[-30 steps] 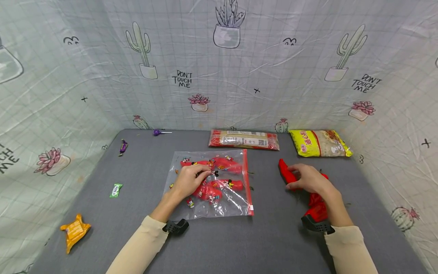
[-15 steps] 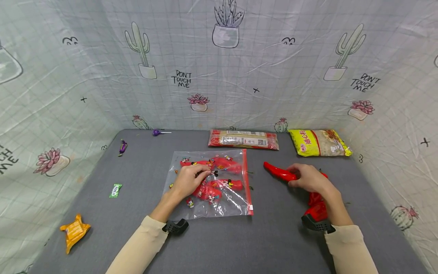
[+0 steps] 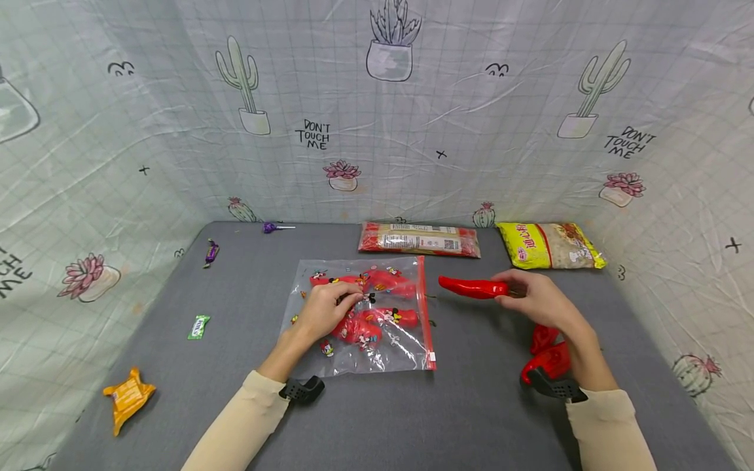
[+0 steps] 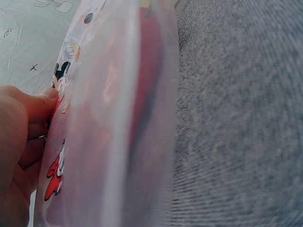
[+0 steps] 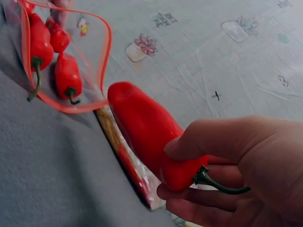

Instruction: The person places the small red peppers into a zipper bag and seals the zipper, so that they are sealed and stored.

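A clear zip bag [image 3: 406, 353] printed with cartoon figures lies mid-table, its red-edged mouth facing right. Several red peppers [image 5: 68, 75] are inside, green stems toward the mouth, which gapes in the right wrist view. My left hand [image 3: 324, 307] pinches the bag's upper film between thumb and fingers, as the left wrist view also shows. Right of the mouth, my right hand [image 3: 538, 297] grips another red pepper [image 3: 474, 288] near its stem end, its tip pointing left at the bag. Beneath my right wrist, more red peppers [image 3: 548, 360] lie partly hidden.
At the back lie a long red-and-clear packet [image 3: 419, 240] and a yellow food bag [image 3: 550, 246]. On the left are a purple lollipop [image 3: 269, 227], a purple wrapped candy [image 3: 211, 254], a green candy [image 3: 199, 327] and an orange packet [image 3: 129, 400]. Printed fabric walls surround the grey tabletop.
The pepper in my right hand has swung from pointing away to pointing left, its tip now close to the bag's mouth. My right hand has risen slightly; the left stays still.
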{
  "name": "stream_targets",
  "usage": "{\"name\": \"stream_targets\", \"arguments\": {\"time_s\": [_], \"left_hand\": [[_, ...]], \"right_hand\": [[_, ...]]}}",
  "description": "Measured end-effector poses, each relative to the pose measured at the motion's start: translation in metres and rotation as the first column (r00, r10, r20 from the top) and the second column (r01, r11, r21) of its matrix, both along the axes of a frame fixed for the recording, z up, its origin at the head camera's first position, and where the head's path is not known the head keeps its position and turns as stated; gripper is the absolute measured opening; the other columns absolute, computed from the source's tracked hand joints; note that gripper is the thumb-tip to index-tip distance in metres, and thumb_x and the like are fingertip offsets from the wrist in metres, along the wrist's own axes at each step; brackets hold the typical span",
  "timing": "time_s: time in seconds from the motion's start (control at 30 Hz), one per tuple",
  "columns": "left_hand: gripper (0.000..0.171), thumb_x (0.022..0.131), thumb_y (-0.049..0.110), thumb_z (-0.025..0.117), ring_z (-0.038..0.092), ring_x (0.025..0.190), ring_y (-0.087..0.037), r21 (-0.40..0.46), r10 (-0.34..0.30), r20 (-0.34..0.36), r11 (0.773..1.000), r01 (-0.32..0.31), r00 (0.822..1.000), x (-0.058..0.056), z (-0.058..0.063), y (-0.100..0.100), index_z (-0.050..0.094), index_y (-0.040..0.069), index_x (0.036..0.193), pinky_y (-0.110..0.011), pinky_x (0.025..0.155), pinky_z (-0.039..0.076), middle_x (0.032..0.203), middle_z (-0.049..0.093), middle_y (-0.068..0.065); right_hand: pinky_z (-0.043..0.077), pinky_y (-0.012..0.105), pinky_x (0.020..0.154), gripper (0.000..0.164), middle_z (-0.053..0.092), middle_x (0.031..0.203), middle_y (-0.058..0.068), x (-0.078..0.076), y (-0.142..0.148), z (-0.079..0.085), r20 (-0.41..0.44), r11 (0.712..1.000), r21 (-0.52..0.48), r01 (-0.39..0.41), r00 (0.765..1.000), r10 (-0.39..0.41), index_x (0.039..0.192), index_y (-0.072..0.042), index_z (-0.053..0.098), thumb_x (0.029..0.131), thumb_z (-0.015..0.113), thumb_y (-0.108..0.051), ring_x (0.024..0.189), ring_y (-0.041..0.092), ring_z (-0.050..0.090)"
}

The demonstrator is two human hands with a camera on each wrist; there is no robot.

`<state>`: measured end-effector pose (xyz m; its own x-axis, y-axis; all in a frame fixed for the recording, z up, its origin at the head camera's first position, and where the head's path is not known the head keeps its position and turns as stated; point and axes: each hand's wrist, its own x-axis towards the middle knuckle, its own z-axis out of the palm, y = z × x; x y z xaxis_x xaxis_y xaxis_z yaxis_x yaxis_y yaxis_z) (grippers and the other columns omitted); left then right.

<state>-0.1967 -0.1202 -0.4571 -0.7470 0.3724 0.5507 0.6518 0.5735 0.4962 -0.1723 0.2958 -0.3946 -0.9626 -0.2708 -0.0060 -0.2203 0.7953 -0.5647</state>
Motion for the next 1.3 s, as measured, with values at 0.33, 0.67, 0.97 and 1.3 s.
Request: {"name": "stream_targets", "arguments": {"time_s": [0.33, 0.67, 0.97, 1.3], "left_hand": [[0.012, 0.087, 0.021, 0.068, 0.070, 0.090, -0.015, 0.001, -0.008, -0.006, 1.000, 0.008, 1.000, -0.001, -0.003, 0.000, 0.073, 0.011, 0.092, -0.031, 0.079, 0.057, 0.093, 0.074, 0.001], [0.013, 0.087, 0.022, 0.068, 0.070, 0.090, -0.014, -0.001, -0.003, -0.007, 1.000, 0.003, 1.000, -0.002, -0.003, 0.000, 0.074, 0.011, 0.092, -0.031, 0.080, 0.057, 0.093, 0.074, 0.001], [0.012, 0.087, 0.022, 0.067, 0.069, 0.091, -0.012, -0.002, 0.003, 0.014, 1.000, -0.003, 1.000, -0.001, -0.003, 0.000, 0.074, 0.013, 0.092, -0.030, 0.081, 0.056, 0.093, 0.074, 0.002], [0.009, 0.086, 0.020, 0.069, 0.070, 0.089, -0.013, 0.016, -0.002, -0.023, 1.000, 0.003, 1.000, -0.002, -0.004, 0.000, 0.073, 0.014, 0.091, -0.031, 0.078, 0.057, 0.092, 0.074, 0.002]], "right_hand": [[0.053, 0.038, 0.083, 0.037, 0.065, 0.111, 0.005, -0.001, -0.025, -0.009, 0.007, 0.995, -0.040, -0.092, 0.996, 0.092, 0.120, -0.017, 0.060, 0.085, 0.070, -0.026, 0.098, 0.020, 0.062], [0.054, 0.042, 0.085, 0.039, 0.064, 0.112, 0.006, -0.009, -0.060, -0.023, -0.010, 0.987, -0.041, -0.157, 0.988, 0.157, 0.121, -0.013, 0.059, 0.084, 0.070, -0.021, 0.097, 0.022, 0.059], [0.055, 0.040, 0.087, 0.035, 0.054, 0.111, 0.006, -0.019, -0.093, -0.030, -0.021, 0.983, -0.019, -0.183, 0.983, 0.183, 0.117, -0.014, 0.063, 0.083, 0.071, -0.020, 0.099, 0.023, 0.058], [0.056, 0.038, 0.080, 0.035, 0.063, 0.101, 0.004, -0.017, -0.117, -0.038, -0.132, 0.982, -0.092, -0.165, 0.980, 0.152, 0.109, -0.010, 0.064, 0.078, 0.077, -0.019, 0.091, 0.020, 0.062]]}}
